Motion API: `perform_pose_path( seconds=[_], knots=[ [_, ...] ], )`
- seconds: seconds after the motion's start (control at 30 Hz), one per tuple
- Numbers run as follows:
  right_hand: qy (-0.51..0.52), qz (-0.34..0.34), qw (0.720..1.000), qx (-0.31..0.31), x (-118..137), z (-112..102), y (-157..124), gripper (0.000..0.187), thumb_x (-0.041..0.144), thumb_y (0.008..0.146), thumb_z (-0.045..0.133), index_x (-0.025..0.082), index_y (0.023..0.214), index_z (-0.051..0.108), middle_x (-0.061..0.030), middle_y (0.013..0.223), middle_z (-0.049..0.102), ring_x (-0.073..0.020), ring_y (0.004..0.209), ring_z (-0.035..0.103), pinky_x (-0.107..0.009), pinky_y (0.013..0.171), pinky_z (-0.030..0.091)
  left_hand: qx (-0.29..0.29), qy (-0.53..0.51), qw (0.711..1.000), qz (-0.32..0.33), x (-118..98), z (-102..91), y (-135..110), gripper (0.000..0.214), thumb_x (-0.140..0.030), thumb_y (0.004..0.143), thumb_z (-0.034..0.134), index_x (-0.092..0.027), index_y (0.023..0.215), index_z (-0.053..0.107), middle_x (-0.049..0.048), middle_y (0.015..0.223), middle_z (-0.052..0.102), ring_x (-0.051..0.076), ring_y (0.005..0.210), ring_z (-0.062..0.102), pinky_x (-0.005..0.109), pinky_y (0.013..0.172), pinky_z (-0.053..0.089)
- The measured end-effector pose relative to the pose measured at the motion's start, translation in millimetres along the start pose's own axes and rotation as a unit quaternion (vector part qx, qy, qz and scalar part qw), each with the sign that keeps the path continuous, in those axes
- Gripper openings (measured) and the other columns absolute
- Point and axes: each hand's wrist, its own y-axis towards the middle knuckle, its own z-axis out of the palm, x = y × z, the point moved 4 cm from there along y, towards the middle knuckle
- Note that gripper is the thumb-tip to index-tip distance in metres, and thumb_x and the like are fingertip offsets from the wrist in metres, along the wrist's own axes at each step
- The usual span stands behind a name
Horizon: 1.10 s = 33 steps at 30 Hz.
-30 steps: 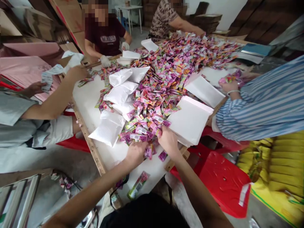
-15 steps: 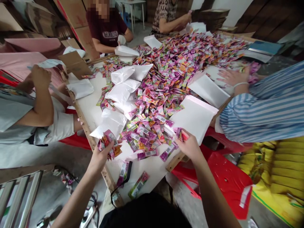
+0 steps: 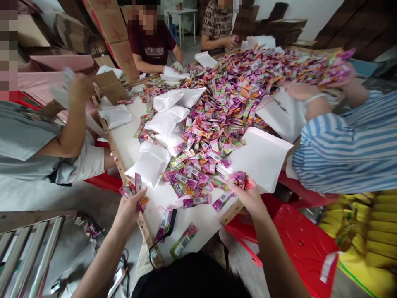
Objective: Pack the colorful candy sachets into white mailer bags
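A big heap of small pink, purple and orange sachets (image 3: pixel 223 103) covers a white table (image 3: pixel 133 142). My left hand (image 3: pixel 130 207) is closed on a small bunch of sachets (image 3: pixel 135 191) held over the table's near left edge. My right hand (image 3: pixel 249 198) grips another few sachets (image 3: pixel 238 179) at the near edge of the heap, beside a flat white bag (image 3: pixel 260 159). Filled white bags (image 3: pixel 167 120) lie left of the heap. Loose sachets (image 3: pixel 184 240) lie on the table between my arms.
Several other people work around the table: a grey-shirted person (image 3: pixel 27 136) at left, a striped sleeve (image 3: pixel 344 149) at right, two people at the far side. A red stool (image 3: pixel 297 244) and yellow sacks (image 3: pixel 369 231) stand at right. Cardboard boxes (image 3: pixel 105 25) are stacked at back left.
Both my hands left the heap with sachets in them; the left drew back toward the table's left edge, the right toward the flat white bag. The neighbours' hands also moved.
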Motion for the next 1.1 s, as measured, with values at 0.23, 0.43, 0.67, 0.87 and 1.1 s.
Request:
perform_pose_path(
  seconds=[0.23,0.43,0.67,0.87,1.1],
  knots=[
    [-0.16,-0.047,0.981,0.102,30,73,28,0.025,0.033,0.072,0.059,0.019,0.093,0.059,-0.005,0.083,0.067,-0.02,0.074,0.061,-0.028,0.064,0.044,0.046,0.386,0.921,-0.007,56,42.0,26,0.03,-0.038,0.052,0.076,-0.016,0.064,0.06,-0.0001,0.05,0.055,0.015,0.048,0.052,0.025,0.046,0.038],
    [-0.388,-0.022,0.916,0.101,17,120,56,0.025,0.032,0.081,0.05,0.015,0.093,0.063,-0.0147,0.086,0.068,-0.0265,0.081,0.064,-0.031,0.067,0.043,0.049,0.494,0.867,0.037,63,54.8,37,0.031,-0.045,0.055,0.071,-0.017,0.064,0.063,0.0044,0.054,0.059,0.022,0.06,0.059,0.027,0.051,0.04],
    [-0.247,-0.057,0.966,0.055,13,88,40,0.014,0.027,0.074,0.055,0.019,0.083,0.063,-0.0065,0.078,0.067,-0.0222,0.073,0.062,-0.03,0.066,0.045,0.051,0.427,0.902,0.032,57,43.8,26,0.017,-0.031,0.059,0.068,-0.017,0.056,0.058,0.0003,0.049,0.055,0.016,0.052,0.056,0.024,0.048,0.038],
    [0.097,0.036,0.995,0.01,-5,9,11,0.038,0.041,0.073,0.061,0.018,0.103,0.057,-0.0078,0.094,0.066,-0.0232,0.085,0.063,-0.035,0.072,0.05,0.086,0.042,0.995,-0.022,11,18.2,-1,0.034,-0.028,0.059,0.074,-0.015,0.088,0.062,0.0025,0.075,0.067,0.017,0.063,0.063,0.029,0.062,0.05],
    [-0.083,0.002,0.992,-0.091,13,-26,37,0.03,0.035,0.064,0.066,0.017,0.086,0.06,-0.0047,0.078,0.066,-0.0195,0.07,0.06,-0.029,0.064,0.048,0.112,-0.076,0.99,0.028,-26,57.3,21,0.027,-0.027,0.055,0.076,-0.016,0.072,0.059,-0.0014,0.061,0.058,0.012,0.056,0.057,0.023,0.053,0.048]
  ],
)
